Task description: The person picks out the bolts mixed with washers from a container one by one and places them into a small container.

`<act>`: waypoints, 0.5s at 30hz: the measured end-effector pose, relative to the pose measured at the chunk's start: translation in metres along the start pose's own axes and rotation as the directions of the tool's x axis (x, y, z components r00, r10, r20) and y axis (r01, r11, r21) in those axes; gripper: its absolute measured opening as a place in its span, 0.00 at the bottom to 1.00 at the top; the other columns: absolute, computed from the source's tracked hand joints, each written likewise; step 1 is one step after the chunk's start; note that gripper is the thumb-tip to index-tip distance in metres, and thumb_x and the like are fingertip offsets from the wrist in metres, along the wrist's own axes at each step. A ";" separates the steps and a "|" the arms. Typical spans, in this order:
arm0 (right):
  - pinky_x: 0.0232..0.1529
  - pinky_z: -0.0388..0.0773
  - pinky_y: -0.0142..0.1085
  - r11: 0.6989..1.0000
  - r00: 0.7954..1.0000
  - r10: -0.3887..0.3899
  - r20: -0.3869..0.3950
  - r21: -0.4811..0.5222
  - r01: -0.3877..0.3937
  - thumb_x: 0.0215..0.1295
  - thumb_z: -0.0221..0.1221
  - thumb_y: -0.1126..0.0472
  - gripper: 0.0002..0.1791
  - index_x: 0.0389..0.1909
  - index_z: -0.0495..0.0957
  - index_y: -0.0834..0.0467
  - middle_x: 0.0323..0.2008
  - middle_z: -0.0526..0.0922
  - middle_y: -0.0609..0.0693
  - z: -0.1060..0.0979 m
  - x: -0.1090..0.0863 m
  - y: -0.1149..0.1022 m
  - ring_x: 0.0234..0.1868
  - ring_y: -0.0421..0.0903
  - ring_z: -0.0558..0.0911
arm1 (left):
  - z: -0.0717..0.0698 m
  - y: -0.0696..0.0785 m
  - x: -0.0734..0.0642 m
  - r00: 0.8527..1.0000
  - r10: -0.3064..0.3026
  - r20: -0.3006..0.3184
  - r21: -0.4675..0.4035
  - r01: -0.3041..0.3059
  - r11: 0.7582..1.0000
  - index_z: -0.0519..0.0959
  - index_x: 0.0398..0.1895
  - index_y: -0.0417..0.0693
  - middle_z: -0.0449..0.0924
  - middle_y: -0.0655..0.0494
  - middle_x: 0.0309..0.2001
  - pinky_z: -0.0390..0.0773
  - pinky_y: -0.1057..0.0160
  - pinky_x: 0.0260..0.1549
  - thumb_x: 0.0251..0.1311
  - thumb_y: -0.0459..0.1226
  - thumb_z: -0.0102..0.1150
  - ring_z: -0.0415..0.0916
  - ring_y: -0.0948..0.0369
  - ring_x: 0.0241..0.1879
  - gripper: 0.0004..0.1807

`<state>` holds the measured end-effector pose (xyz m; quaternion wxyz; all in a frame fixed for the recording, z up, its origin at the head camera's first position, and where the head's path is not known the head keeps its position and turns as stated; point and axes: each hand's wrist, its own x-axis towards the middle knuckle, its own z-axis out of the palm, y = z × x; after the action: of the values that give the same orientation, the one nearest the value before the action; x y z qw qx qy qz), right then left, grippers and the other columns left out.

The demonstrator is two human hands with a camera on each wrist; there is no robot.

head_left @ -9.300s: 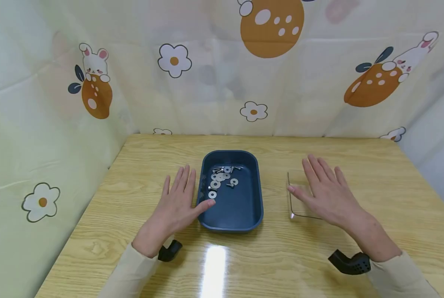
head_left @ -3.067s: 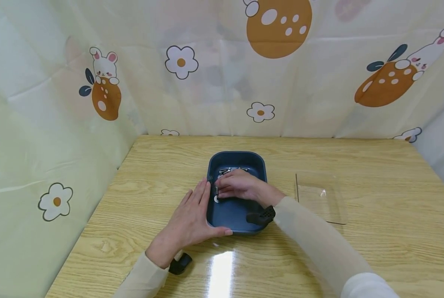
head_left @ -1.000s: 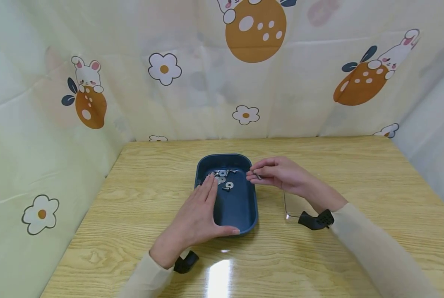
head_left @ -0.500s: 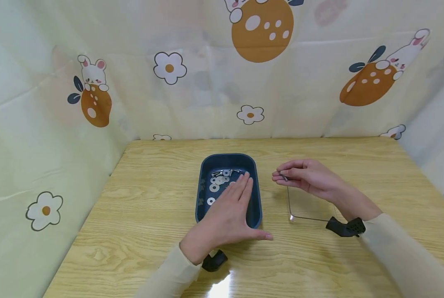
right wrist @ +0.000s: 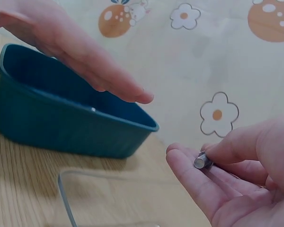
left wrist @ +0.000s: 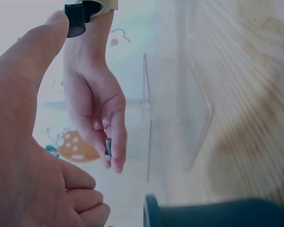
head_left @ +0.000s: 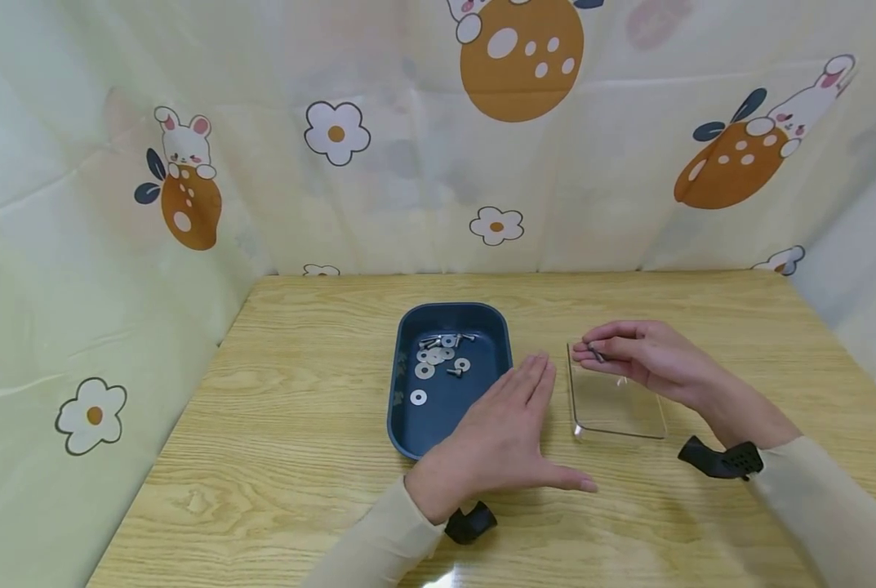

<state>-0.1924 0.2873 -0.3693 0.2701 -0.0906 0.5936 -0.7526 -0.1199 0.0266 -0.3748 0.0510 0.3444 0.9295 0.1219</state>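
My right hand [head_left: 665,363] pinches a small metal screw [right wrist: 202,161] between thumb and fingers. It is held over the far left part of a clear, square-edged container [head_left: 621,432]. My left hand [head_left: 504,437], fingers straight and thumb spread, hovers over the near right side of a dark blue tray [head_left: 445,416] and holds nothing. Inside the tray, several flat washers [head_left: 424,371] and screws [head_left: 455,372] lie mostly toward the far left. The left hand hides the tray's near right corner.
Both things stand on a wood-grain table [head_left: 298,408], the clear container to the right of the tray. A patterned curtain [head_left: 408,188] hangs behind the table's far edge. Black wrist cameras [head_left: 720,459] sit at both wrists.
My right hand has carried the screw rightward from the tray to over the clear container. My left hand has moved right across the tray, uncovering the washers and screws.
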 end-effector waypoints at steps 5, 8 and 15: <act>0.56 0.81 0.37 1.000 1.000 0.008 -0.021 -0.011 -0.008 0.74 0.51 0.70 0.12 0.53 0.74 0.70 0.49 0.85 0.58 -0.008 -0.005 0.003 0.53 0.49 0.86 | 0.004 0.010 0.008 1.000 0.013 0.020 0.002 -0.013 1.000 0.33 0.80 0.52 0.29 0.57 0.81 0.48 0.59 0.78 0.44 0.82 0.44 0.31 0.61 0.80 0.70; 0.55 0.81 0.36 1.000 0.999 0.011 -0.033 -0.020 -0.011 0.74 0.50 0.70 0.11 0.52 0.75 0.68 0.48 0.86 0.57 -0.011 -0.008 0.005 0.52 0.48 0.86 | 0.006 0.016 0.012 0.999 0.020 0.043 0.013 -0.020 1.000 0.32 0.80 0.52 0.27 0.59 0.81 0.48 0.59 0.78 0.44 0.83 0.43 0.30 0.62 0.80 0.70; 0.56 0.81 0.37 0.999 0.999 0.021 -0.050 -0.036 -0.023 0.75 0.50 0.69 0.13 0.55 0.74 0.70 0.49 0.86 0.57 -0.017 -0.009 0.010 0.52 0.47 0.86 | 0.012 0.030 0.020 0.997 0.034 0.074 0.070 -0.039 0.997 0.30 0.79 0.52 0.30 0.58 0.81 0.46 0.59 0.78 0.45 0.83 0.39 0.28 0.62 0.80 0.69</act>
<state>-0.1892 0.3045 -0.3817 0.2619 -0.0700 0.6149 -0.7406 -0.1140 0.0636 -0.3786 0.0702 0.3670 0.9244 0.0772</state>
